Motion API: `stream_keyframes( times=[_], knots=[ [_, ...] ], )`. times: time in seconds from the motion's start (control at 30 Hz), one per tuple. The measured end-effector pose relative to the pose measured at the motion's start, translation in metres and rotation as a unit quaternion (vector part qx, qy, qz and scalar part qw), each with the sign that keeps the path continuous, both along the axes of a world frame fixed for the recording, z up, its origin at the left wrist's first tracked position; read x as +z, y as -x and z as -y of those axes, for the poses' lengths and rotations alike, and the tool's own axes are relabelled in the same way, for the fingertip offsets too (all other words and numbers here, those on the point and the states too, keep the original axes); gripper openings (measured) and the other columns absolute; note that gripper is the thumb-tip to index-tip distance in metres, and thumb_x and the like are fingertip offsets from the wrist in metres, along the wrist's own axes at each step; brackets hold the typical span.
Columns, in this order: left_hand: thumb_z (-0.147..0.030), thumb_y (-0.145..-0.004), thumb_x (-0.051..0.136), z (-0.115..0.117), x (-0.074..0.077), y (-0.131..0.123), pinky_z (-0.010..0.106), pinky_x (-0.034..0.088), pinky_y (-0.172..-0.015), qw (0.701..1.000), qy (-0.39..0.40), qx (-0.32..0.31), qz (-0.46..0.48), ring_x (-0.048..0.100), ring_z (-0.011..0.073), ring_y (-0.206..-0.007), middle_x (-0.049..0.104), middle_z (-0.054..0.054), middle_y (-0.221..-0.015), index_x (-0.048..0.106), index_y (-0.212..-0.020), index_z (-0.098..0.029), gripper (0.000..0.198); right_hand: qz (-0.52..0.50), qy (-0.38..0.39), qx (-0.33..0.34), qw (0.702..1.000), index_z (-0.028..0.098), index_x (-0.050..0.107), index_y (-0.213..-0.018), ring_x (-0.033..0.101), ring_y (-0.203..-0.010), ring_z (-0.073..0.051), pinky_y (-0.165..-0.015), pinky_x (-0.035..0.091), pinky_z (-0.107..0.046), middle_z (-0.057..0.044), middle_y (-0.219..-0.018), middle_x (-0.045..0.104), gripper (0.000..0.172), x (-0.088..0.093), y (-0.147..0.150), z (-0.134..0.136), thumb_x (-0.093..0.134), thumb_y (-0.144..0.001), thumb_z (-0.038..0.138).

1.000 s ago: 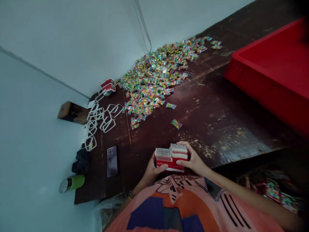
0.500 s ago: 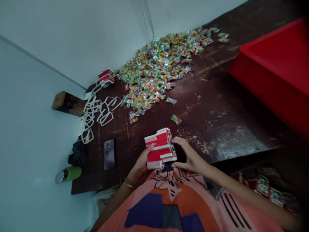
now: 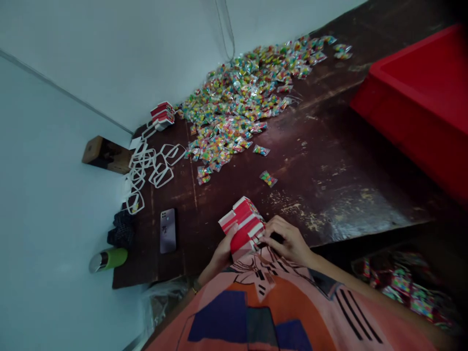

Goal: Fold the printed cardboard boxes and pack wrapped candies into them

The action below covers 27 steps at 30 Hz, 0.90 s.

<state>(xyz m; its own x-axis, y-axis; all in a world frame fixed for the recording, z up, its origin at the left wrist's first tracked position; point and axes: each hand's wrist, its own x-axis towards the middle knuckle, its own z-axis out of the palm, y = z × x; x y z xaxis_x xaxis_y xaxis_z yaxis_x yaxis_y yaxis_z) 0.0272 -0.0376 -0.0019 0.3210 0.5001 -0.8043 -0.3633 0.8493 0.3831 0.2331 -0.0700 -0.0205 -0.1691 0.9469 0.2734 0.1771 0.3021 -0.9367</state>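
A stack of red-and-white printed card packs (image 3: 244,222) is held close to the front of my shirt, at the table's near edge. My left hand (image 3: 222,251) is closed round the stack's left side, thumb on top. At its right edge, the bent fingers of my right hand (image 3: 287,238) pinch the corner of the stack. Two small clear packets of colourful candy (image 3: 268,179) lie just beyond the stack, apart from the large candy heap (image 3: 237,97) by the wall.
Left on the dark table (image 3: 314,161) are a phone (image 3: 168,230), white frame-like loops (image 3: 161,170), a green bottle (image 3: 115,258), a dark cloth (image 3: 120,230) and a cardboard box (image 3: 107,154). Another red-and-white stack (image 3: 163,114) stands by the wall. A red tray (image 3: 398,117) occupies the right.
The stack has turned and tilted in my left hand. My right hand has gone from spread fingers along its side to a pinch at its near right corner.
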Motion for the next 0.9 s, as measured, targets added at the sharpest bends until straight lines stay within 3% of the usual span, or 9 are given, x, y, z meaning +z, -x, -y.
stream_keyframes(
  times=[0.07,0.13,0.2,0.27,0.47,0.73,0.83,0.9],
  knots=[
    [-0.037,-0.085,0.058,0.000,0.001,-0.001,0.040,0.048,-0.096,1.000,-0.008,0.016,-0.016,0.064,0.0299,-0.107,0.068,0.016,-0.115,0.053,-0.127,-0.008,0.051,-0.001,0.008,0.005,1.000,0.023,0.058,-0.092,0.057,-0.091,-0.020,-0.082,0.048,-0.035,-0.006,-0.092,0.061,0.007,0.000,-0.002,-0.003,0.061,-0.087,0.027],
    [-0.038,-0.085,0.058,-0.003,0.007,-0.003,0.041,0.048,-0.096,0.999,-0.007,0.019,-0.028,0.065,0.0301,-0.105,0.069,0.017,-0.112,0.053,-0.125,-0.007,0.051,0.002,0.026,-0.003,1.000,0.023,0.054,-0.108,0.051,-0.113,-0.025,-0.096,0.044,-0.041,-0.010,-0.117,0.055,0.034,0.001,-0.003,-0.007,0.069,-0.080,0.034],
    [-0.038,-0.084,0.059,-0.006,0.013,-0.005,0.043,0.048,-0.095,0.999,-0.009,0.007,-0.036,0.066,0.0301,-0.102,0.069,0.017,-0.110,0.054,-0.124,-0.007,0.051,0.008,0.045,0.013,0.999,0.024,0.043,-0.128,0.035,-0.132,-0.029,-0.108,0.033,-0.046,-0.014,-0.140,0.038,0.066,0.002,-0.003,-0.012,0.075,-0.073,0.039],
    [-0.035,-0.082,0.062,-0.009,0.018,-0.006,0.043,0.048,-0.095,0.999,-0.014,-0.022,-0.028,0.066,0.0300,-0.101,0.070,0.016,-0.108,0.055,-0.123,-0.008,0.050,0.019,0.055,0.047,0.997,0.026,0.031,-0.140,0.022,-0.140,-0.031,-0.113,0.025,-0.049,-0.014,-0.150,0.023,0.083,0.003,-0.002,-0.014,0.076,-0.072,0.041],
    [-0.052,-0.081,0.059,-0.014,0.014,-0.001,0.048,0.047,-0.094,0.998,-0.002,-0.047,0.040,0.064,0.0325,-0.105,0.068,0.018,-0.111,0.055,-0.122,-0.009,0.060,0.047,0.048,0.098,0.993,0.028,0.037,-0.138,0.021,-0.141,-0.029,-0.113,0.025,-0.048,-0.012,-0.152,0.019,0.063,-0.002,-0.005,-0.012,0.066,-0.081,0.032],
    [-0.033,-0.082,0.061,0.000,0.012,-0.003,0.042,0.046,-0.095,0.998,-0.040,-0.056,0.007,0.063,0.0310,-0.105,0.068,0.016,-0.110,0.055,-0.122,-0.008,0.048,0.042,0.060,0.037,0.997,0.029,0.036,-0.137,0.026,-0.139,-0.029,-0.110,0.030,-0.048,-0.012,-0.151,0.024,0.059,-0.022,0.003,0.005,0.062,-0.085,0.035],
    [-0.033,-0.081,0.061,0.002,0.014,-0.002,0.043,0.046,-0.095,0.997,-0.052,-0.061,0.012,0.063,0.0316,-0.105,0.068,0.015,-0.111,0.055,-0.122,-0.009,0.048,0.005,0.071,0.043,0.997,0.029,0.042,-0.133,0.026,-0.140,-0.028,-0.112,0.028,-0.046,-0.011,-0.150,0.026,0.056,-0.021,0.003,0.002,0.064,-0.083,0.040],
    [-0.033,-0.078,0.065,0.001,0.017,-0.002,0.044,0.047,-0.092,0.995,-0.068,-0.071,-0.011,0.064,0.0316,-0.101,0.068,0.015,-0.109,0.057,-0.119,-0.009,0.048,-0.055,0.110,0.044,0.991,0.030,0.038,-0.137,0.026,-0.140,-0.028,-0.112,0.028,-0.046,-0.011,-0.152,0.025,0.065,-0.016,-0.001,-0.006,0.064,-0.081,0.048]
  ],
)
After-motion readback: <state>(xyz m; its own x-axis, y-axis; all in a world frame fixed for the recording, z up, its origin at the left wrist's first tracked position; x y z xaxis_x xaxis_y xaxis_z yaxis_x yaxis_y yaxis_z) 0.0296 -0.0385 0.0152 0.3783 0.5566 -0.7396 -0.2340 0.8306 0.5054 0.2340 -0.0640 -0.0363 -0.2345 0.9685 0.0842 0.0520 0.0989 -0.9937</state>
